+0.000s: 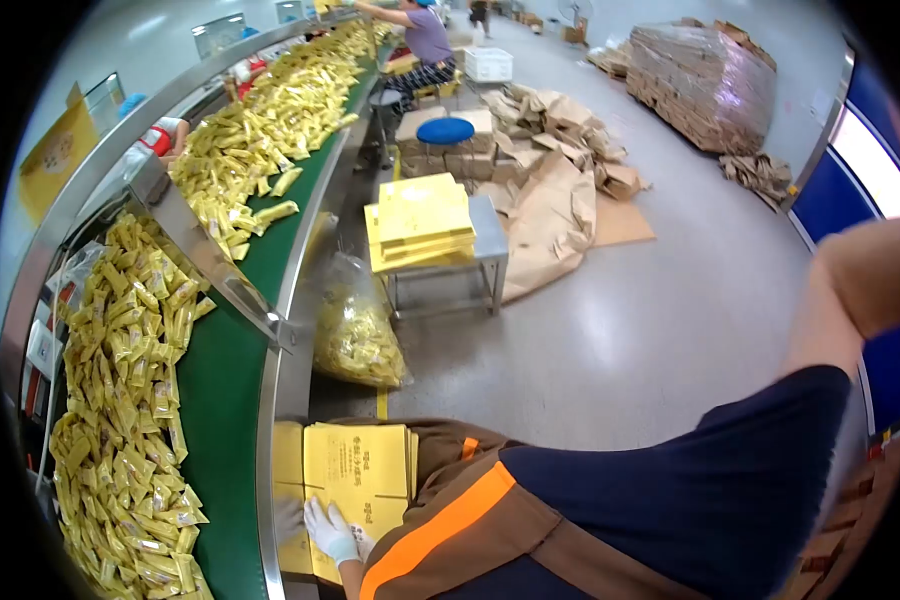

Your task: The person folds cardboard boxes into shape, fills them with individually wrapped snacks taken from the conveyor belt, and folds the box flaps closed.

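Observation:
My left hand, in a white glove, rests on a stack of flat yellow printed cartons at my lap, beside the conveyor's metal edge. Its fingers are stretched out over the lower part of the top carton. My right arm is raised and bent at the right edge, and its hand is out of view. In front of me, a long heap of small yellow packets lies on the green conveyor belt.
A clear bag of yellow packets stands by the conveyor. Behind it, a metal table bears more yellow cartons. Brown paper lies on the floor near a blue stool. A co-worker sits farther along.

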Available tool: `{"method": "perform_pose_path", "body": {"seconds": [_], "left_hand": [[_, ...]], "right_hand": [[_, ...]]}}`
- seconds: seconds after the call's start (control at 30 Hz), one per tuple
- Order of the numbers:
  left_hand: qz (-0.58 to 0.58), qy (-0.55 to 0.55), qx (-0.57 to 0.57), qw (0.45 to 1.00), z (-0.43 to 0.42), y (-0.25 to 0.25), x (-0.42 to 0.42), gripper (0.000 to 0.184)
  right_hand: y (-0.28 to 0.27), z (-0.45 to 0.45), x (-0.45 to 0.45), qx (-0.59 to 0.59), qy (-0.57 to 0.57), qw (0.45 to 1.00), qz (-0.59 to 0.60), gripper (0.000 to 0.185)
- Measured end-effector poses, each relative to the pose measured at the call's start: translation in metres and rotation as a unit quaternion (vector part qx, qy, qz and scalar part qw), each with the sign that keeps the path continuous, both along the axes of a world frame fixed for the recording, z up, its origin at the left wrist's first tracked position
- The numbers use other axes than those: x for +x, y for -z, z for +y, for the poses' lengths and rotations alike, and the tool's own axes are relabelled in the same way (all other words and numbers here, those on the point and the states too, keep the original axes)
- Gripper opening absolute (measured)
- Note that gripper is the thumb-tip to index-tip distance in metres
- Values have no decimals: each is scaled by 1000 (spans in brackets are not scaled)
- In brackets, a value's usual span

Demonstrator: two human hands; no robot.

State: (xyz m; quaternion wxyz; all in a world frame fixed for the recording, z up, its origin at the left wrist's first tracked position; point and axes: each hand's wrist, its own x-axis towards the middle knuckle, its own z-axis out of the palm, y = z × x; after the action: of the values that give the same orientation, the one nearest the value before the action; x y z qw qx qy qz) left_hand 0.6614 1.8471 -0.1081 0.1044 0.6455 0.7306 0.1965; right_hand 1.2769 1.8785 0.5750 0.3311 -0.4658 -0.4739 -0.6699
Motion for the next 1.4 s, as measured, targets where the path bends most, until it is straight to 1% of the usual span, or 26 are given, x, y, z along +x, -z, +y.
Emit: {"method": "perform_pose_path", "body": {"seconds": [0.13,0.2,0.27,0.3,0.33,0.4,0.43,0.47,0.5,0.53,0.57,0.6,0.7,0.8,0.83,0.93,0.97,1.03,1.07,1.13,1.2,1.27,1.3,1.33,1.37,1.4], "left_hand": [[14,-10,35,999,0,17,-1,50],[36,-21,86,995,-3,45,-9,48],[152,47,161,974,-9,-2,7,45],[181,86,178,963,-10,4,-4,42],[205,124,196,951,-11,20,-16,39],[224,169,212,936,-4,30,-21,35],[220,176,209,936,-4,26,-21,34],[216,182,207,937,-6,21,-19,32],[192,160,204,947,-8,8,-8,30],[181,141,201,952,-11,-1,0,31],[170,123,198,957,-13,-10,6,31],[161,104,196,962,-14,-13,7,32],[198,148,198,949,-14,16,-16,34],[156,88,166,970,-20,-10,1,37],[105,40,121,986,-22,-23,10,40],[62,3,47,997,-25,-31,11,46],[48,-27,36,998,-25,-18,8,49],[-47,-74,45,995,-24,-1,1,46],[-46,-93,36,994,-25,-8,3,44],[-48,-145,22,988,-36,-14,3,44],[14,-254,-31,967,-58,3,-4,48],[23,-353,-115,928,-76,-21,0,61],[-11,-358,-61,932,-94,4,-16,73],[-52,-403,-69,911,-106,2,-16,82],[-136,-443,-29,886,-117,16,-23,87],[-239,-467,-28,851,-127,30,-33,82]], "right_hand": [[29,56,62,101,51,993,13,30],[64,97,90,144,83,986,24,30],[113,139,103,172,107,979,8,30],[146,150,102,144,110,983,16,31],[186,148,82,4,92,992,90,31],[268,143,40,-256,66,924,276,35],[325,152,54,-223,-177,946,159,38],[375,149,52,-345,-153,898,227,36],[410,136,42,-423,-192,853,237,36],[462,132,46,-478,-134,830,256,35],[483,118,31,-548,-131,757,331,35],[503,109,22,-640,-75,690,330,35],[567,72,-9,-743,-104,573,331,36],[606,51,-36,-810,-52,468,349,37],[611,46,-44,-820,-57,455,343,38],[606,46,-72,-856,-53,427,287,40],[601,50,-87,-851,-79,446,265,38],[594,64,-131,-809,-207,504,223,36],[599,73,-159,-762,-320,503,255,35],[589,92,-227,-734,-411,488,233,40],[589,112,-292,-785,-389,398,273,55],[638,141,-337,-846,-354,291,272,69],[636,145,-358,-879,-313,266,243,75],[631,145,-376,-905,-271,248,215,82],[635,142,-385,-903,-275,252,213,87],[639,138,-389,-900,-274,260,216,93]]}}
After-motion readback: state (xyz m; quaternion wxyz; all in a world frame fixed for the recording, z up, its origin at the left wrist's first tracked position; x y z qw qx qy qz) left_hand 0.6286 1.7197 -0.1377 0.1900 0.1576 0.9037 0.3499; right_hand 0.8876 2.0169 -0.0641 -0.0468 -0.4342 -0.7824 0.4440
